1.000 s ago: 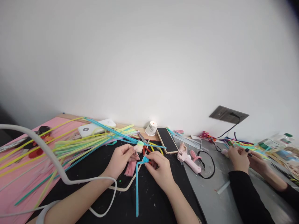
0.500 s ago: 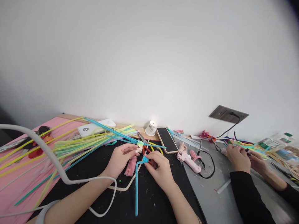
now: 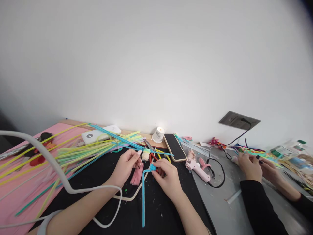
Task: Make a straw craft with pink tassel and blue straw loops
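Note:
My right hand pinches a blue pipe cleaner at its coiled end, between thumb and forefinger. Its long straight tail hangs down toward me over the black mat. Beside it, my left hand has bent fingers slightly apart, and I see nothing held in them. Just right of its fingertips is a small cream and pale green coiled piece. Short pink strips lie in a bundle under my left fingers. Red-handled pliers are partly hidden behind the coiled piece and my right hand.
A white cable loops across my left forearm. Pipe cleaners spread over the left side, near a white power bank. Behind are a paper cup and phone. A pink glue gun and a co-worker's hands are right.
My left fingers have let go of the cream and green coiled piece and drawn slightly left of it. My right hand keeps its pinch on the blue pipe cleaner, nearly still.

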A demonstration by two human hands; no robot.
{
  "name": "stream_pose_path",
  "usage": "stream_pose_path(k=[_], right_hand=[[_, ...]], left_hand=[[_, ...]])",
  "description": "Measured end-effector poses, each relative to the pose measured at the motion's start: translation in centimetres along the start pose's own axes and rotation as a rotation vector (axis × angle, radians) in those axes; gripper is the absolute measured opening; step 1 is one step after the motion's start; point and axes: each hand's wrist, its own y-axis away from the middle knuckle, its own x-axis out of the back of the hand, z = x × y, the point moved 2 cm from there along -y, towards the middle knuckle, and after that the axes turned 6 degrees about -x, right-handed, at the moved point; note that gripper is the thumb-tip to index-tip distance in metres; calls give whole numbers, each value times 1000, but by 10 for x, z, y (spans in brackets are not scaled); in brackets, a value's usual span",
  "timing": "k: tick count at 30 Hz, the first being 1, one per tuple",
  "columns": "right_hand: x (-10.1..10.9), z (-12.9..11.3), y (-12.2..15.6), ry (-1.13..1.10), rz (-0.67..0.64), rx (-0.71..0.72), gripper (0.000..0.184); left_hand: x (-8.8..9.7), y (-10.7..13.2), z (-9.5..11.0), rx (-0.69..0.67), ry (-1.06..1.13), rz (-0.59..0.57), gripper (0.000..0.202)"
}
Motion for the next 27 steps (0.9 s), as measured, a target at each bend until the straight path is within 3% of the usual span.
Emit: stream_pose_path(k=[14, 27], right_hand=[[1, -2, 1, 2, -4, -19, 17], [0, 0, 1, 3, -2, -23, 18]], left_hand=[[-1, 2, 9, -58, -49, 30, 33], [-2, 3, 6, 24, -51, 9, 33]])
